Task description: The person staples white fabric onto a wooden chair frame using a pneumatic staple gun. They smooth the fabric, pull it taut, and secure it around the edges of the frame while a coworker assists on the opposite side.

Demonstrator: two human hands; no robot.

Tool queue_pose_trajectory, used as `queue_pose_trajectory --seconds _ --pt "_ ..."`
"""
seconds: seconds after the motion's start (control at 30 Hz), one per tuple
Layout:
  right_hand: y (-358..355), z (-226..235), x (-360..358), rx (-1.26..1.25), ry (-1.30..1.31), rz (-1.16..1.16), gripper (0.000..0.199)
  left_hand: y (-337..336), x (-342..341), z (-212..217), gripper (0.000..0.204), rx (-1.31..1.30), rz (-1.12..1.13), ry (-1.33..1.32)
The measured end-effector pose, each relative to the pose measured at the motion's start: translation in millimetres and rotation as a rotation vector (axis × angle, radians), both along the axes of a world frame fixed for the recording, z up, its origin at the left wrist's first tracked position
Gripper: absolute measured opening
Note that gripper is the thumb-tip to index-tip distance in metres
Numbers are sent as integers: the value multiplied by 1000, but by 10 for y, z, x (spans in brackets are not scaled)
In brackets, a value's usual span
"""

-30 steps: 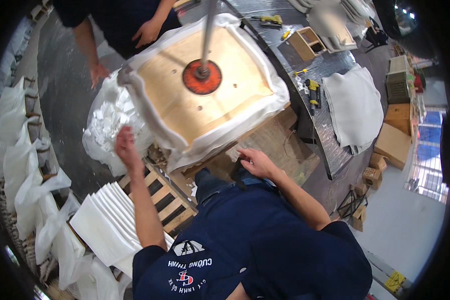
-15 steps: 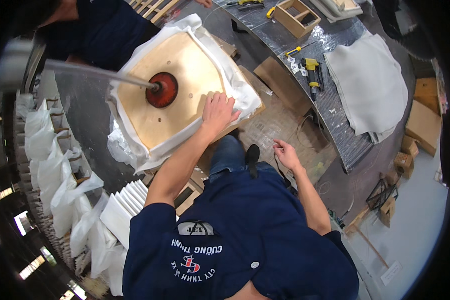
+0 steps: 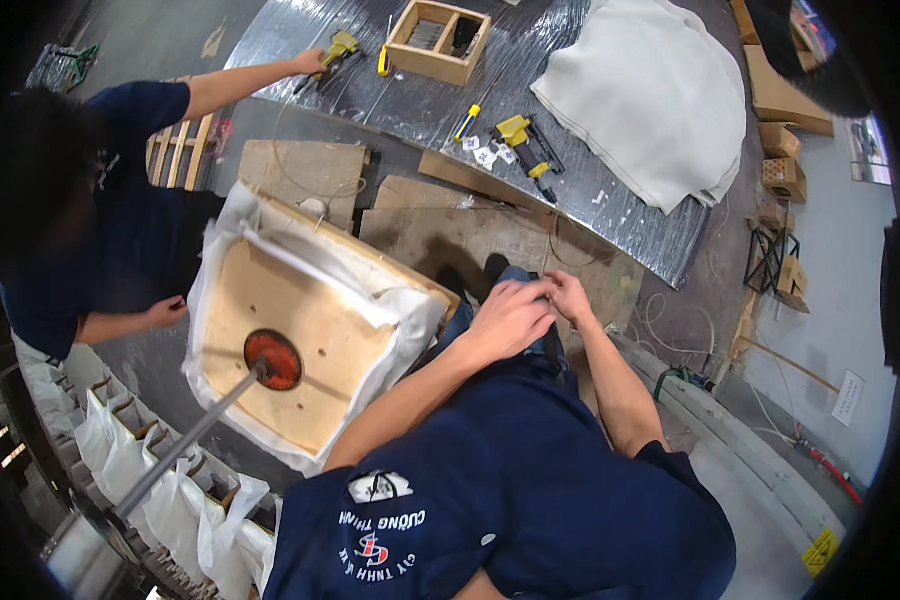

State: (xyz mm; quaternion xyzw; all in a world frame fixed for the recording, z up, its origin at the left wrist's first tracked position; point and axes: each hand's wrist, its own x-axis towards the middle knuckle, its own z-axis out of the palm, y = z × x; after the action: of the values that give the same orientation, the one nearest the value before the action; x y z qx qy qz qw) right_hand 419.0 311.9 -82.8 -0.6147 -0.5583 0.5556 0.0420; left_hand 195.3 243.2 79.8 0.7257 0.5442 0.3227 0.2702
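Note:
My left hand (image 3: 515,318) and my right hand (image 3: 568,298) meet in front of my body, with fingers bent and fingertips together. Whatever lies between them, if anything, is too small or hidden to name. To their left is a pale wooden panel (image 3: 345,365) with several holes, edged by loose white fabric (image 3: 415,325). A red disc (image 3: 273,360) on a metal rod (image 3: 195,437) rests on the panel. Neither of my hands touches the panel or its fabric.
A co-worker (image 3: 120,210) stands at the left, one hand on a yellow staple gun (image 3: 340,48). The film-covered table (image 3: 625,235) bears another yellow staple gun (image 3: 525,140), a wooden box (image 3: 435,65), a yellow cutter (image 3: 467,122) and stacked white fabric (image 3: 655,100). Cartons (image 3: 785,178) stand far right.
My left hand has left the panel's fabric edge and come over to my right hand. The view has turned. The co-worker's arm now reaches to the staple gun on the table.

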Motion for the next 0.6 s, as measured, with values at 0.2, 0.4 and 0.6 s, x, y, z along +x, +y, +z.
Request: queue_pose_trajectory --seconds 0.2,0.4,0.6 --pt "1238 -485 -699 251 -125 139 51 -919 -1005 131 27 -315 541 25" --pt "2389 -1268 -1575 716 -433 262 93 -1765 -1176 -117 79 -795 883 410" --pt "2886 -1695 -1621 567 -563 249 103 -1193 -1102 -124 96 -877 750 692"
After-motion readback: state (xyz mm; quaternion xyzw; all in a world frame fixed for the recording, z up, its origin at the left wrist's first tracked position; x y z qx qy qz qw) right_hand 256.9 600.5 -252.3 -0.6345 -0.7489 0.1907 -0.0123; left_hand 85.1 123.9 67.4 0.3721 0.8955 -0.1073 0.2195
